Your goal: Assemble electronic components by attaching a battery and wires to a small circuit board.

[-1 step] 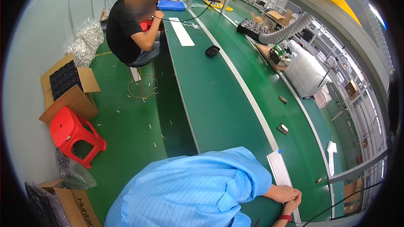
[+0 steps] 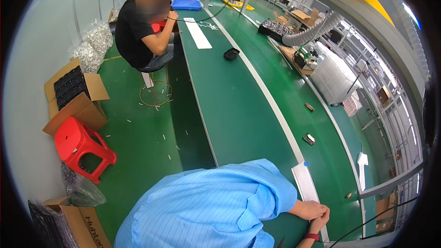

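Note:
My left hand [image 2: 311,210] reaches out of a light blue striped sleeve [image 2: 206,202] at the lower right of the green bench. Its fingers are curled and meet those of my right hand [image 2: 320,221], which has a red band [image 2: 311,237] on its wrist. Both hands are closed together over a long white strip [image 2: 303,179] on the bench's right border. A small blue tab [image 2: 307,163] sits at the strip's far end. Anything between the fingers is too small or hidden to make out.
Beyond the border runs a green belt carrying small devices [image 2: 309,138]. On the bench [image 2: 239,110] lie a black tray [image 2: 231,54] and a white sheet [image 2: 198,34]. A person in black [image 2: 133,32] sits at its far left. A red stool [image 2: 80,144] and cartons stand on the floor.

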Tool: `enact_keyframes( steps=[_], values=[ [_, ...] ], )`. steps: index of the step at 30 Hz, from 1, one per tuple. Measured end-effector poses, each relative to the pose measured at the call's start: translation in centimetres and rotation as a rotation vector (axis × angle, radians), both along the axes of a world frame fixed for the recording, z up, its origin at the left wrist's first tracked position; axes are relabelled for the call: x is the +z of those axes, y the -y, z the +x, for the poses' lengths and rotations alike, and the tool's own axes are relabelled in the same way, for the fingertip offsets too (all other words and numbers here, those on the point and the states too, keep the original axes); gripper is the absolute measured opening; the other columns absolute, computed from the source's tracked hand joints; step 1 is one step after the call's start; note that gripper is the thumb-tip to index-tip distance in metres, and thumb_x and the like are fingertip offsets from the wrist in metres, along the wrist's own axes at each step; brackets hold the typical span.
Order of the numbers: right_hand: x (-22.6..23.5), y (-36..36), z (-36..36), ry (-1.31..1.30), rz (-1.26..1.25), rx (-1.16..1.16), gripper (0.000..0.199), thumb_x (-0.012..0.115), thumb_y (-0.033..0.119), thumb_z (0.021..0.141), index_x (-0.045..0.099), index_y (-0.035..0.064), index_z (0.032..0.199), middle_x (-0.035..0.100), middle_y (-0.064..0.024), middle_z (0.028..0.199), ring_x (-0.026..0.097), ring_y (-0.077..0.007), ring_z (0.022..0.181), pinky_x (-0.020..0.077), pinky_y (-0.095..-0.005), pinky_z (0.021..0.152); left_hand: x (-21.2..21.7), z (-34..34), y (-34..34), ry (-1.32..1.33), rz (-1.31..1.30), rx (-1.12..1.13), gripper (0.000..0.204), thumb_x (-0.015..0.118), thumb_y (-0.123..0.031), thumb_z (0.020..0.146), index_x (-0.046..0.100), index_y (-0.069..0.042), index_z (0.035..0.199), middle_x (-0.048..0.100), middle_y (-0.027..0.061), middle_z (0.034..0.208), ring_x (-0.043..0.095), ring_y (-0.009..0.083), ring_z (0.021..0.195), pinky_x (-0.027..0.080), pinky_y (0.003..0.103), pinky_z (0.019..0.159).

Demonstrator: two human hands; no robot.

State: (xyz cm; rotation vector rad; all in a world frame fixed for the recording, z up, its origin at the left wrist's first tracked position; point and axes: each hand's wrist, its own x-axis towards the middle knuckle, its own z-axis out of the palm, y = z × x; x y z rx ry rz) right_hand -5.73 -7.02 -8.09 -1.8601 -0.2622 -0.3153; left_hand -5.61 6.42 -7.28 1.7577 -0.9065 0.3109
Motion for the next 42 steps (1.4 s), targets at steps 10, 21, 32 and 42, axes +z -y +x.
enact_keyframes(
  steps=[10, 21, 32, 42],
  values=[
    [0.8, -0.6, 0.4, -0.016, -0.147, -0.051, 0.012, 0.051, 0.004, 0.08, 0.054, -0.0008, 0.091, 0.054, -0.0017, 0.08, 0.048, -0.0083, 0.073, 0.0412, -0.0209, 0.065, 0.1, 1.8, -0.9, -0.129, 0.007, -0.017, 0.017, 0.048, -0.018, 0.081, 0.049, -0.001, 0.085, 0.059, 0.0194, 0.075, 0.057, 0.0373, 0.071, 0.045, 0.044, 0.062],
    [1.6, -0.8, -0.6, -0.178, 0.044, -0.052, 0.012, 0.048, 0.01, 0.089, 0.054, -0.0005, 0.09, 0.053, -0.0002, 0.075, 0.048, -0.0052, 0.067, 0.0397, -0.0188, 0.059, 1.3, 2.6, -1.8, -0.295, 0.052, -0.257, 0.017, 0.049, -0.016, 0.081, 0.051, 0.0, 0.084, 0.059, 0.0162, 0.07, 0.059, 0.03, 0.064, 0.046, 0.039, 0.059],
    [2.1, -1.2, -0.5, -0.203, -0.038, -0.08, 0.014, 0.042, 0.001, 0.087, 0.056, 0.0003, 0.088, 0.054, -0.0014, 0.077, 0.048, -0.0061, 0.068, 0.04, -0.0187, 0.06, 2.4, 16.3, -14.7, 0.028, 0.714, 0.524, 0.016, 0.054, -0.005, 0.069, 0.061, -0.008, 0.083, 0.056, 0.0107, 0.088, 0.053, 0.0293, 0.086, 0.043, 0.039, 0.077],
    [1.7, -1.0, -0.5, -0.204, 0.051, -0.083, 0.011, 0.048, 0.007, 0.087, 0.053, 0.0013, 0.095, 0.056, -0.0013, 0.086, 0.051, -0.0057, 0.074, 0.0424, -0.0183, 0.062, 2.3, 16.7, -13.5, 0.061, 0.389, 0.464, 0.02, 0.046, -0.003, 0.079, 0.057, -0.006, 0.097, 0.058, 0.0127, 0.089, 0.057, 0.025, 0.076, 0.047, 0.035, 0.07]
  ],
)
